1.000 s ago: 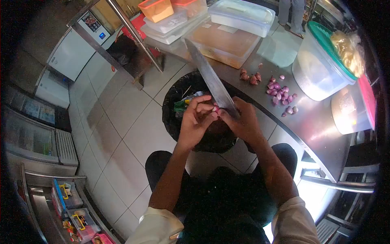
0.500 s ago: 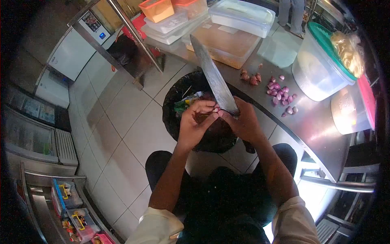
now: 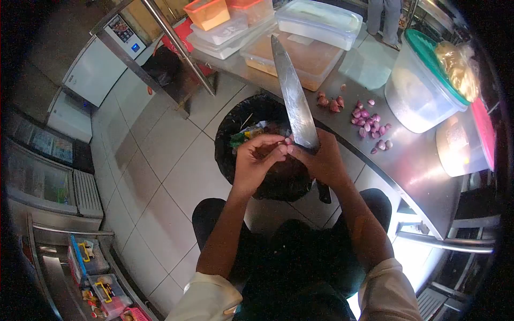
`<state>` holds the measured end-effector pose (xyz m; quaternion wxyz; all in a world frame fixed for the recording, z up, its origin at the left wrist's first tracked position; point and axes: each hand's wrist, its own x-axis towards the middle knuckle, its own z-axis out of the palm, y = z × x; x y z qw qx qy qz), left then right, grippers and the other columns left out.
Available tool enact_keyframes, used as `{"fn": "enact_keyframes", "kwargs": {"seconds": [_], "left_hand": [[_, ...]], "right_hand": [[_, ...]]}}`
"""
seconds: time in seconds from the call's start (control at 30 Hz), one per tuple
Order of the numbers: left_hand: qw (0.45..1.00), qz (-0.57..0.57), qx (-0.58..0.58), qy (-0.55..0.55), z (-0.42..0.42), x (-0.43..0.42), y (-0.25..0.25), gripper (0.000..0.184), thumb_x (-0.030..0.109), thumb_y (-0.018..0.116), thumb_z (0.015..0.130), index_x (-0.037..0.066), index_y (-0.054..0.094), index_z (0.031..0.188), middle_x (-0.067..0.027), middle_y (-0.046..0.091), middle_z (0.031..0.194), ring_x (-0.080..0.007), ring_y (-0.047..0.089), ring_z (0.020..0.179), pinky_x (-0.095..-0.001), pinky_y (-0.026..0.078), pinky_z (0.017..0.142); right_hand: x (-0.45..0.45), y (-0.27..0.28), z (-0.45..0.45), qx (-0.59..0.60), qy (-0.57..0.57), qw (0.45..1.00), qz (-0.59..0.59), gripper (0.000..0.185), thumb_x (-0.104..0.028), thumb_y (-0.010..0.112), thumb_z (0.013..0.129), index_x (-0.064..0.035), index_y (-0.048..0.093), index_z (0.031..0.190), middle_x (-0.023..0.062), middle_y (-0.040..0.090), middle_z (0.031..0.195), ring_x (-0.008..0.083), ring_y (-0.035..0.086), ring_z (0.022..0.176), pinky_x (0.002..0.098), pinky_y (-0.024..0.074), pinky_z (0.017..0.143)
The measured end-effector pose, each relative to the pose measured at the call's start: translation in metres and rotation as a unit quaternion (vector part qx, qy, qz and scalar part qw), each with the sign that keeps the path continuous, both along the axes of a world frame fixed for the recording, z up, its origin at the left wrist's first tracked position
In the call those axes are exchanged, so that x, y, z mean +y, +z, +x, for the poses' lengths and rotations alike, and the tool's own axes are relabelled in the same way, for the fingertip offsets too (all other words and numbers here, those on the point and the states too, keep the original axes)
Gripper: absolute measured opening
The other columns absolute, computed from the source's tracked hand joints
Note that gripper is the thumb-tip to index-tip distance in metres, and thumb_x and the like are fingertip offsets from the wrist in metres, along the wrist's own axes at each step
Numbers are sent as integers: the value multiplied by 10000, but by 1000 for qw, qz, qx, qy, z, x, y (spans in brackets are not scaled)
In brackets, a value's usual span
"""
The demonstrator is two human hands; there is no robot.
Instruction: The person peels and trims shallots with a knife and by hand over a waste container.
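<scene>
Head view: the right hand (image 3: 325, 158) is gripping the knife (image 3: 294, 93), and I'm seeing its blade pointing more upright than half a second ago, the tip swinging rightward. Just left of it, the left hand (image 3: 256, 161) is pinching a small shallot (image 3: 289, 142) above the bin (image 3: 226, 122); loose shallots (image 3: 365, 113) are lying beyond the right hand, on the counter (image 3: 399, 163).
</scene>
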<state>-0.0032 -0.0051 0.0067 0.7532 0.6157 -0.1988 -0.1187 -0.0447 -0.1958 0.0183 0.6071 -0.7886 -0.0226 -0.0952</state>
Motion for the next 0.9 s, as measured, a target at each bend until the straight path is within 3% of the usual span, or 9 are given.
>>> {"fn": "enact_keyframes", "kwargs": {"seconds": [0.07, 0.23, 0.37, 0.47, 0.53, 0.57, 0.63, 0.77, 0.9], "left_hand": [[1000, -11, 24, -2, -1, -1, 0, 195, 56, 691, 971, -22, 688, 1150, -111, 734, 1097, -164, 721, 952, -300, 609, 816], [997, -17, 71, 6, 3, 1, -7, 182, 91, 677, 990, -21, 685, 1133, -98, 724, 1047, -169, 716, 895, -313, 615, 791], [997, -1, 75, 5, 0, 1, -6, 195, 150, 676, 997, -5, 682, 1115, -86, 716, 1019, -167, 707, 880, -315, 611, 797], [997, 9, 77, -3, 0, 2, -4, 207, 187, 671, 1003, 11, 678, 1109, -83, 715, 1024, -165, 705, 888, -313, 605, 804], [996, 7, 83, -11, -1, 2, -4, 202, 186, 669, 1004, 13, 677, 1108, -83, 715, 1025, -162, 705, 888, -311, 605, 804], [996, 10, 87, -8, -1, 2, -5, 204, 191, 666, 1006, 15, 677, 1108, -80, 715, 1022, -159, 703, 886, -307, 604, 806], [996, 12, 91, -5, -2, 1, -6, 205, 196, 664, 1008, 17, 677, 1107, -76, 714, 1019, -155, 702, 885, -304, 603, 809], [994, -2, 113, 2, 1, 4, -8, 196, 211, 651, 1018, 30, 674, 1087, -67, 713, 1009, -143, 697, 887, -280, 588, 813], [991, -14, 134, -8, 3, 7, -8, 200, 237, 638, 1026, 47, 663, 1083, -54, 713, 998, -128, 687, 885, -271, 566, 804]], "right_hand": [[1, 8, -3, 11, -2, 1000, 3, 312, -252, 817, 867, 3, 712, 1014, 120, 759, 917, 166, 701, 843, 356, 544, 789], [3, 11, -4, 36, -10, 996, 76, 246, -180, 810, 870, -7, 709, 1013, 75, 753, 919, 122, 674, 843, 325, 541, 777], [3, 15, -6, 53, -13, 998, 43, 251, -163, 794, 876, -7, 708, 1053, 75, 750, 914, 124, 674, 853, 334, 543, 786], [3, 16, -5, 5, 16, 998, 60, 262, -175, 777, 885, -7, 710, 1076, 74, 748, 909, 122, 667, 847, 334, 542, 780], [3, 31, -9, 207, 14, 978, 7, 279, -194, 768, 894, -4, 709, 1090, 84, 747, 911, 120, 661, 848, 329, 539, 782], [3, 27, -8, 207, 14, 978, 7, 279, -194, 768, 894, -4, 709, 1090, 84, 747, 911, 120, 661, 848, 329, 539, 782], [5, 17, -8, 67, 18, 998, 12, 283, -205, 766, 899, 0, 703, 1084, 86, 743, 905, 121, 653, 840, 329, 536, 783], [5, 17, -7, 92, 24, 995, 30, 282, -195, 778, 888, 7, 702, 1068, 96, 748, 918, 120, 656, 864, 331, 537, 806], [3, 9, -3, 34, 4, 999, 41, 263, -177, 795, 866, 12, 713, 1030, 103, 760, 942, 138, 683, 872, 334, 544, 821]]}}
